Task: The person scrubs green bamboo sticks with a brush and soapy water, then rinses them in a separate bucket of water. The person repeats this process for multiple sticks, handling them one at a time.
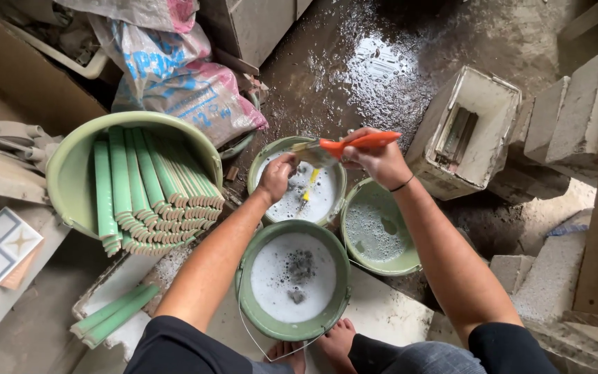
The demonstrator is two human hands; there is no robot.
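An orange-handled brush (354,144) is gripped in the right hand (376,163) above the far foamy bucket (257,166). A pale strip (306,147) is pinched by the left hand (276,176) over that bucket, so drips are caught.

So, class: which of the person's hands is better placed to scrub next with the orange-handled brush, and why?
The right hand: its grip is already closed on the orange-handled brush, raised above the foamy far bucket. The left hand is over that bucket's suds, apparently steadying something; what it holds is unclear.
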